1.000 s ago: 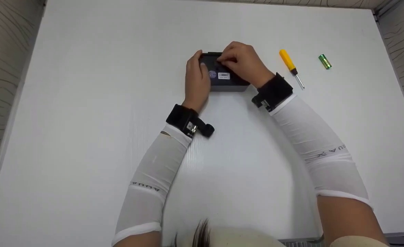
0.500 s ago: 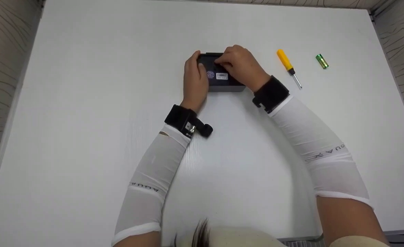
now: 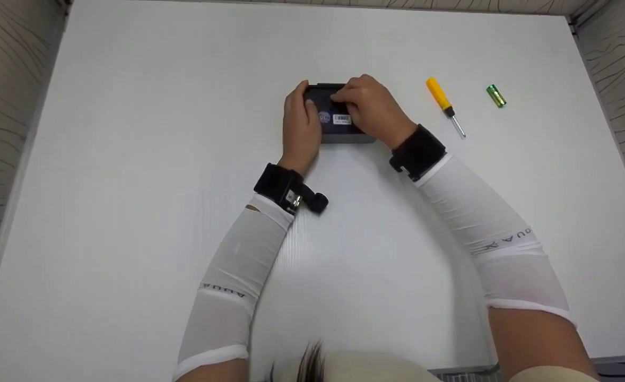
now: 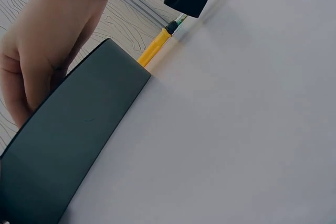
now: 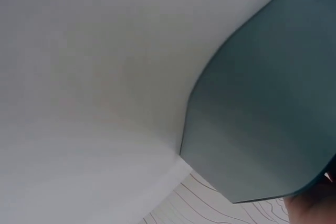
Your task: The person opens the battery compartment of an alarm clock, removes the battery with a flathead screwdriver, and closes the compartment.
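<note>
white tabletop (image 3: 132, 159), matte and bare over most of its span, walled by panels with dark wavy grain (image 3: 5, 106) on left and right. near the far middle, a black box-shaped device (image 3: 333, 114) lying flat, white barcode label up. left hand (image 3: 300, 124) curled round its left end, a holding grip; right hand (image 3: 372, 109) pinching at its top. to the right, well apart, a yellow-handled screwdriver (image 3: 443, 102) and a green battery (image 3: 496, 96).

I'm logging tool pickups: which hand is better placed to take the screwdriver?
Probably the right hand: the screwdriver lies on the table just to its right, while the left hand grips the far side of the black box.
</note>
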`<state>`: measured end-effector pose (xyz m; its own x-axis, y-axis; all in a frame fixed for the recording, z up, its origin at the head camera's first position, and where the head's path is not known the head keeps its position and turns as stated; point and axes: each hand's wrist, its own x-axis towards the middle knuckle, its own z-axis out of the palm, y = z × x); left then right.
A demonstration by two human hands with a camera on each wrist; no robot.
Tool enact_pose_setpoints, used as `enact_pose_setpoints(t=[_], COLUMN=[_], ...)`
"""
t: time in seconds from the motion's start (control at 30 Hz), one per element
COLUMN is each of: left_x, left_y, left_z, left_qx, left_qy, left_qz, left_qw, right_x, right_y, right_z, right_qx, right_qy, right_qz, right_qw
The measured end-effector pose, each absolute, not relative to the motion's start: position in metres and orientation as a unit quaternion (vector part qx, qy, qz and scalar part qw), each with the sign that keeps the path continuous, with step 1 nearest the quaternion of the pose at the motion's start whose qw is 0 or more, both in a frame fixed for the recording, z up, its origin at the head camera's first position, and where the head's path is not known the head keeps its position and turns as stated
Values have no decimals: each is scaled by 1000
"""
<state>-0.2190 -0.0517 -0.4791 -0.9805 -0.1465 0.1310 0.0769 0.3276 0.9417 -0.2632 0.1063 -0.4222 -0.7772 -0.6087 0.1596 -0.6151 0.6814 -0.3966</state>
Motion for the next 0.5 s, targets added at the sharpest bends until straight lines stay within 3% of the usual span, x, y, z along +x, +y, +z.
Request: enact_pose_setpoints(t=[0.5], left_x=[-222], left_y=[-58], left_z=[-480], left_qx=[29], left_qy=[-811], left_qz=[-577], left_qw=[93], right_x=[-260], right_y=[99], right_z=[-426], right_qx=[330], right_qy=[-924], right_qz=[195], right_qw=[2])
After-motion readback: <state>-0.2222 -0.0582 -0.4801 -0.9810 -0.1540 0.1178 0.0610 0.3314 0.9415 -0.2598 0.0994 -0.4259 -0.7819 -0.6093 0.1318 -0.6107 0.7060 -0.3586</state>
